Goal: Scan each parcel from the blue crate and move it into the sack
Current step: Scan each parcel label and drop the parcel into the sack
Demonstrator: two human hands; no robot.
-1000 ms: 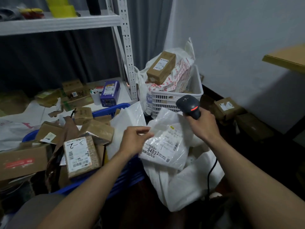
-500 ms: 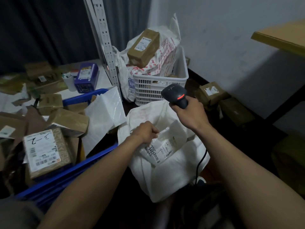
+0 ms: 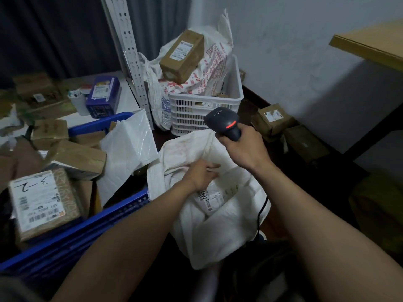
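That white poly parcel (image 3: 214, 196) in the sack (image 3: 218, 243) looks light, floppy and slick, so I'd pinch an edge. Left hand (image 3: 202, 174) lies loose-fingered over it, right hand (image 3: 243, 149) wraps the scanner (image 3: 223, 122).

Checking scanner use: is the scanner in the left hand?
No, the right hand grips the scanner; the left hand is over the sack.
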